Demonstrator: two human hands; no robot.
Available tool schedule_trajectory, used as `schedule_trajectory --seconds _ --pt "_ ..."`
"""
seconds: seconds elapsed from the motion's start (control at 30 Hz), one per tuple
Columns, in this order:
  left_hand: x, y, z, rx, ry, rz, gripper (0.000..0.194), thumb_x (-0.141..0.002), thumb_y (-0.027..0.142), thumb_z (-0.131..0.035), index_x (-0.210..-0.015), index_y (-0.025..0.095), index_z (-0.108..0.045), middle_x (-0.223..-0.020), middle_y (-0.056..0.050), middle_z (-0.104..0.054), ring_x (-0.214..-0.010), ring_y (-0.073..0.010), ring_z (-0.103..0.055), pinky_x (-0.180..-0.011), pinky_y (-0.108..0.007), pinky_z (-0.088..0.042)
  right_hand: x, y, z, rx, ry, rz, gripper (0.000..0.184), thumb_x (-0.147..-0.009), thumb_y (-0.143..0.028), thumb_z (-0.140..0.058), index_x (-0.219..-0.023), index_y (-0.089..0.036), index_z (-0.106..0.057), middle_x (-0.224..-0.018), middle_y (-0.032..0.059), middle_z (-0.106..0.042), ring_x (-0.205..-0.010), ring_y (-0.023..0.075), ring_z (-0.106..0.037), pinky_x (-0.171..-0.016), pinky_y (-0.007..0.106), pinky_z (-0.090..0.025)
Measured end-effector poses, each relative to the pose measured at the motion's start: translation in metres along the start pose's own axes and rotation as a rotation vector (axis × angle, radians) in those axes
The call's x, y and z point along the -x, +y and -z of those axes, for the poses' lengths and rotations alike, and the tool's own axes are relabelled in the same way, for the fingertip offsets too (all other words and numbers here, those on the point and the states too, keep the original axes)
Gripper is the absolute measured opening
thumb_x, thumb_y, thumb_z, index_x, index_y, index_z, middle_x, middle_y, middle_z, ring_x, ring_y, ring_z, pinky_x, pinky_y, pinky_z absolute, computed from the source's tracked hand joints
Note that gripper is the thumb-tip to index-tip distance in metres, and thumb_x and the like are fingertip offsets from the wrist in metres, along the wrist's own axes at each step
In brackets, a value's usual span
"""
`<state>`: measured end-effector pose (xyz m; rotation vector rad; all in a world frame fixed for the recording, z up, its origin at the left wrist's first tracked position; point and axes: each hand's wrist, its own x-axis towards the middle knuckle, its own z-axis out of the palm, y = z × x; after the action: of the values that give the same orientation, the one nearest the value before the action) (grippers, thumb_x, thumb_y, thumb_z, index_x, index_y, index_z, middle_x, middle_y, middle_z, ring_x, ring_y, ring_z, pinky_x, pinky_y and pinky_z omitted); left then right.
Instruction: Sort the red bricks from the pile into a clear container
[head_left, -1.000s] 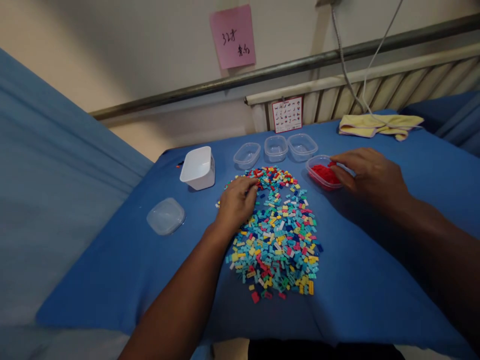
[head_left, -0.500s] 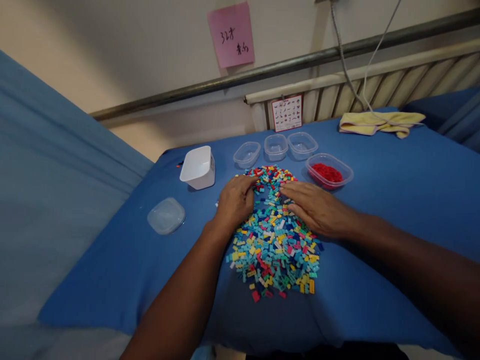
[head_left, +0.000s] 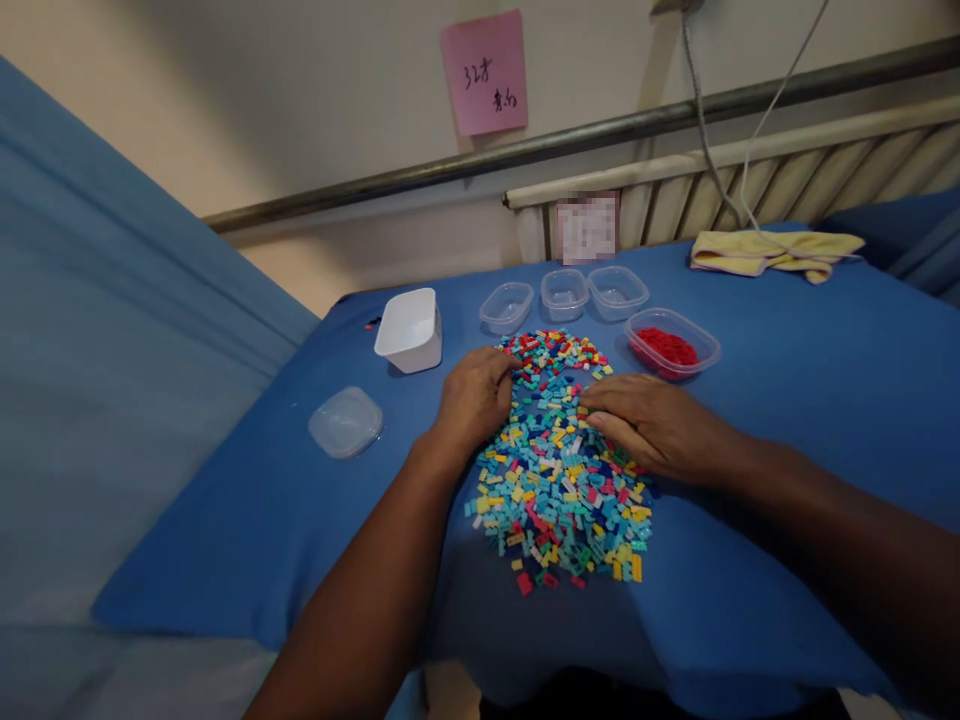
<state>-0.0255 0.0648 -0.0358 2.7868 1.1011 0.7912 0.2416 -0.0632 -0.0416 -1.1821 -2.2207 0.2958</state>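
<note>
A spread of small building bricks (head_left: 559,490) in turquoise, yellow, blue, red and white lies on the blue cloth. My left hand (head_left: 476,395) rests along the left side of the spread, its fingers bent inward over the edge bricks. Opposite it, my right hand (head_left: 652,425) lies low with fingers stretched out, touching bricks at the right side. No brick shows lifted in either hand, though the undersides are hidden. Between the hands the bricks thin out, and a denser band of bricks (head_left: 551,350) with many red ones curves along the far end.
Beyond the bricks stand a clear tub (head_left: 506,308), a second clear tub (head_left: 564,296) and a third (head_left: 617,292). A clear tub (head_left: 709,352) at right holds red bricks. At left are a white box (head_left: 409,345) and a clear lid (head_left: 346,422). A yellow cloth (head_left: 772,252) lies far right.
My right hand has drawn slightly nearer to me along the bricks. More bricks are spread in the thin patch between the hands. The whole view has shifted a little.
</note>
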Motion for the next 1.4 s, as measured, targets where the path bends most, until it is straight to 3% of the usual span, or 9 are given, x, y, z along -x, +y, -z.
schedule_trajectory --seconds 0.17,0.3,0.53,0.8,1.03,1.23,1.4 --pt "0.001 0.006 0.000 -0.022 -0.135 -0.065 0.033 -0.105 0.017 -0.052 -0.121 0.019 -0.081 -0.125 -0.013 -0.077 -0.120 -0.0284 -0.070 -0.108 -0.048 -0.057 0.007 0.004 0.001 0.031 0.058 0.072 0.029 -0.114 -0.032 -0.054 -0.126 -0.021 -0.078 -0.132 0.0133 -0.082 -0.126 0.0316 -0.076 -0.111 0.054 -0.060" --pt "-0.001 0.010 0.005 -0.120 -0.228 -0.027 0.028 -0.102 0.018 -0.054 -0.106 0.021 -0.082 -0.113 -0.012 -0.078 -0.113 -0.0312 -0.070 -0.104 -0.052 -0.056 0.007 0.005 0.003 -0.002 0.056 0.098 0.027 -0.115 -0.029 -0.053 -0.115 -0.022 -0.079 -0.114 0.0092 -0.085 -0.105 0.0256 -0.080 -0.097 0.044 -0.063" --pt "-0.002 0.009 0.008 -0.096 -0.275 0.033 0.027 -0.102 0.022 -0.058 -0.115 0.021 -0.082 -0.112 -0.012 -0.077 -0.113 -0.0308 -0.070 -0.103 -0.051 -0.056 0.010 0.004 0.005 -0.059 0.113 0.068 0.035 -0.116 -0.032 -0.053 -0.091 -0.022 -0.076 -0.088 0.0072 -0.080 -0.084 0.0213 -0.074 -0.082 0.035 -0.058" --pt "-0.006 0.009 0.015 -0.034 -0.287 0.065 0.010 -0.096 0.023 -0.067 -0.096 0.022 -0.077 -0.101 -0.009 -0.077 -0.098 -0.0285 -0.070 -0.092 -0.046 -0.057 0.009 0.006 0.001 -0.131 0.137 0.025 0.039 -0.116 -0.034 -0.052 -0.086 -0.022 -0.073 -0.088 0.0069 -0.079 -0.079 0.0192 -0.070 -0.077 0.034 -0.054" --pt "-0.005 0.009 0.020 0.024 -0.312 0.032 0.013 -0.092 0.014 -0.068 -0.095 0.024 -0.075 -0.100 -0.006 -0.079 -0.096 -0.0266 -0.072 -0.096 -0.048 -0.056 0.009 0.005 0.001 -0.118 0.141 0.007 0.044 -0.116 -0.040 -0.050 -0.084 -0.023 -0.075 -0.076 0.0055 -0.074 -0.074 0.0202 -0.068 -0.073 0.034 -0.054" --pt "-0.007 0.013 0.008 0.019 -0.225 -0.062 0.036 -0.106 0.025 -0.056 -0.137 0.022 -0.074 -0.117 -0.011 -0.077 -0.112 -0.0275 -0.070 -0.103 -0.047 -0.056 0.006 0.002 0.000 -0.120 0.158 -0.005 0.046 -0.116 -0.040 -0.049 -0.082 -0.022 -0.074 -0.074 0.0051 -0.071 -0.071 0.0190 -0.064 -0.071 0.033 -0.052" --pt "-0.021 0.027 0.002 -0.161 -0.359 -0.145 0.031 -0.105 0.023 -0.054 -0.117 0.021 -0.083 -0.104 -0.013 -0.074 -0.101 -0.0307 -0.068 -0.091 -0.047 -0.056 0.006 0.004 -0.002 -0.122 0.156 -0.007 0.045 -0.116 -0.038 -0.050 -0.080 -0.022 -0.071 -0.076 0.0047 -0.072 -0.071 0.0185 -0.064 -0.071 0.033 -0.051"
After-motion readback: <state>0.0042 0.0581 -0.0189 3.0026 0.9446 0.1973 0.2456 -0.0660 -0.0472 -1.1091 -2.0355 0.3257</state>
